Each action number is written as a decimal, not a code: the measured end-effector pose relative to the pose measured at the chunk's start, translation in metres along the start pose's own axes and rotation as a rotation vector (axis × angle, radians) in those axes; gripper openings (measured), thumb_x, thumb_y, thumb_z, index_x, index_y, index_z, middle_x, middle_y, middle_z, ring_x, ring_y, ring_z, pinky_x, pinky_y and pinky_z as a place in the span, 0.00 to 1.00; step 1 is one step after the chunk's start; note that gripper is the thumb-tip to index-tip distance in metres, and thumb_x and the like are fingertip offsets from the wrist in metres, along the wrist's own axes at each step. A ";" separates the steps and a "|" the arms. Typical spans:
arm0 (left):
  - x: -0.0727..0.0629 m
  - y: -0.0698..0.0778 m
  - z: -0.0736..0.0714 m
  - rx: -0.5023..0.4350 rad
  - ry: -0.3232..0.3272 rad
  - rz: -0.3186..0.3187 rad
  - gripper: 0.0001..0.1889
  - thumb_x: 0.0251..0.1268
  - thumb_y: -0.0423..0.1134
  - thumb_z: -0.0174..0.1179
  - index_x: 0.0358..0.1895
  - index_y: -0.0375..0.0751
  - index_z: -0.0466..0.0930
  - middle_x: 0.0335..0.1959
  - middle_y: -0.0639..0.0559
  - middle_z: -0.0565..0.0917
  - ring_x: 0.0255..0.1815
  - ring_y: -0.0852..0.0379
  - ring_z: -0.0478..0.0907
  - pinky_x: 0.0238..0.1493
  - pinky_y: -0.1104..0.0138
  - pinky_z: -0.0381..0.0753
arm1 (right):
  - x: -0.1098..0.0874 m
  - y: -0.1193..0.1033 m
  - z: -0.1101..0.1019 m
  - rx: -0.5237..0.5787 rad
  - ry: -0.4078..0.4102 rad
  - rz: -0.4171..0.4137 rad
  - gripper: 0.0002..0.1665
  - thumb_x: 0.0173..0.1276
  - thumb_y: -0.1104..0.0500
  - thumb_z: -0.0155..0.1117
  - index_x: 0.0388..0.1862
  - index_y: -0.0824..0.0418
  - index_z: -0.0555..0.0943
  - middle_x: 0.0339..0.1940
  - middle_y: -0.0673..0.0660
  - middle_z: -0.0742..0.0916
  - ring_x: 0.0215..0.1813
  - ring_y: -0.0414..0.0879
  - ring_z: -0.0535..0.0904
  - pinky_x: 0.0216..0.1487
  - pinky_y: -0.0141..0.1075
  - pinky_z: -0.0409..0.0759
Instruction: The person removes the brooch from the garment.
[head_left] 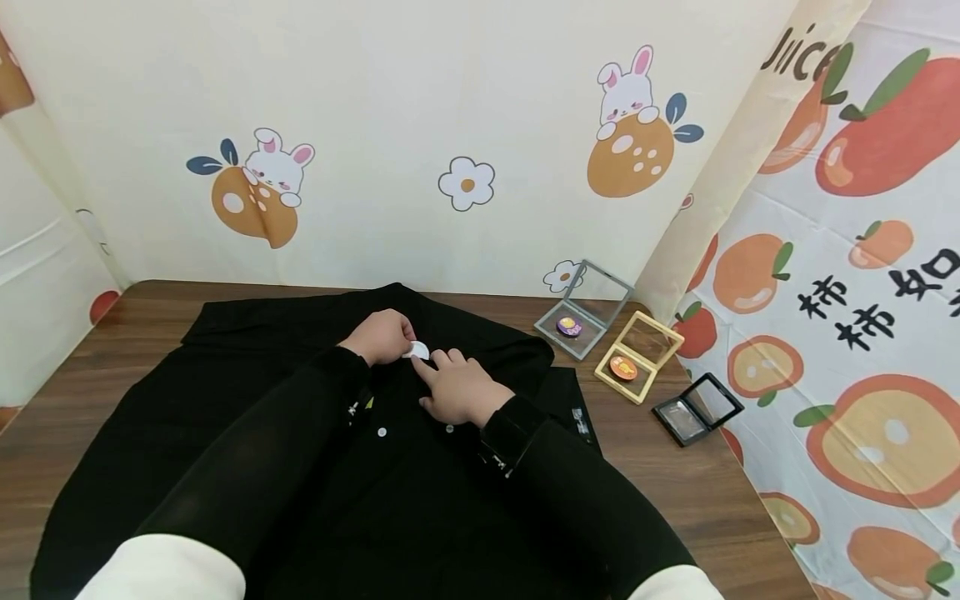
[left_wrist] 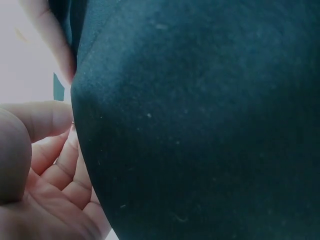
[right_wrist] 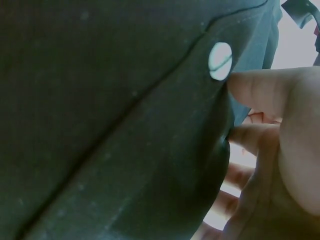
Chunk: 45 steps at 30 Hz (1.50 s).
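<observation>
A black shirt [head_left: 300,517] with small white buttons is spread over the table. My left hand [head_left: 382,337] pinches the edge of a white disc [head_left: 420,351] at the upper front of the shirt; only part of the disc shows. My right hand [head_left: 461,387] lies on the cloth just to the right, its index fingertip at the disc's lower edge and its thumb apart from it on the shirt. In the right wrist view, the thumb [right_wrist: 260,90] is beside a white button [right_wrist: 220,61]. Dark cloth hides the left fingertips in the left wrist view.
Three lidded cases stand open at the right: a grey case [head_left: 534,326] with a purple badge [head_left: 568,326], a yellow case [head_left: 603,372] with an orange badge [head_left: 623,367], and a black case [head_left: 678,421]. Printed cloth walls [head_left: 360,100] border the wooden table [head_left: 30,483].
</observation>
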<state>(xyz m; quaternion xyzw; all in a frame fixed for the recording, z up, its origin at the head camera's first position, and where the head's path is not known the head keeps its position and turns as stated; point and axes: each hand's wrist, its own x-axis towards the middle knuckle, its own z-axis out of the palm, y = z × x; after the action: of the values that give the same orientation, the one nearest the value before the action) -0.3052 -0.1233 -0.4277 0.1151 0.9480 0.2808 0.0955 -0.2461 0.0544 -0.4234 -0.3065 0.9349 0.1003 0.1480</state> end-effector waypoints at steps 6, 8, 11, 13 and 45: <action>-0.005 0.003 -0.005 0.025 0.009 -0.003 0.07 0.68 0.30 0.59 0.34 0.36 0.86 0.30 0.48 0.84 0.29 0.52 0.78 0.36 0.61 0.78 | 0.001 0.001 0.001 0.003 0.002 0.002 0.43 0.81 0.37 0.50 0.87 0.43 0.49 0.80 0.54 0.65 0.75 0.51 0.61 0.69 0.47 0.69; -0.006 0.004 -0.006 0.034 0.008 -0.011 0.07 0.69 0.31 0.58 0.34 0.36 0.86 0.30 0.48 0.84 0.29 0.52 0.78 0.36 0.62 0.78 | 0.001 0.001 0.000 -0.002 0.005 0.004 0.43 0.81 0.36 0.50 0.87 0.43 0.49 0.80 0.54 0.65 0.75 0.51 0.62 0.68 0.47 0.70; -0.007 0.004 -0.008 0.038 0.000 -0.025 0.07 0.69 0.30 0.58 0.34 0.35 0.86 0.30 0.48 0.84 0.29 0.52 0.78 0.34 0.62 0.78 | 0.000 0.001 0.000 0.002 0.009 0.007 0.43 0.81 0.36 0.51 0.87 0.43 0.50 0.80 0.54 0.65 0.76 0.51 0.62 0.69 0.47 0.69; -0.008 0.004 -0.009 0.040 -0.006 -0.039 0.07 0.69 0.30 0.58 0.34 0.36 0.85 0.30 0.48 0.84 0.29 0.52 0.78 0.33 0.63 0.77 | -0.001 0.002 0.001 0.009 0.013 0.008 0.43 0.81 0.37 0.51 0.87 0.44 0.50 0.80 0.53 0.66 0.76 0.51 0.62 0.69 0.47 0.69; -0.075 0.035 -0.024 -0.564 0.166 0.043 0.05 0.72 0.33 0.61 0.43 0.35 0.79 0.38 0.44 0.86 0.39 0.46 0.85 0.39 0.61 0.84 | -0.042 0.020 -0.015 0.764 0.421 -0.069 0.23 0.79 0.44 0.60 0.62 0.57 0.81 0.58 0.53 0.81 0.50 0.43 0.78 0.52 0.40 0.79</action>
<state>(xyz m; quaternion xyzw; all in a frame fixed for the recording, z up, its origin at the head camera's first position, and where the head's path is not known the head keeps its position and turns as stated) -0.2339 -0.1268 -0.3798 0.0808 0.8344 0.5438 0.0397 -0.2289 0.0891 -0.3936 -0.2747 0.9039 -0.3223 0.0603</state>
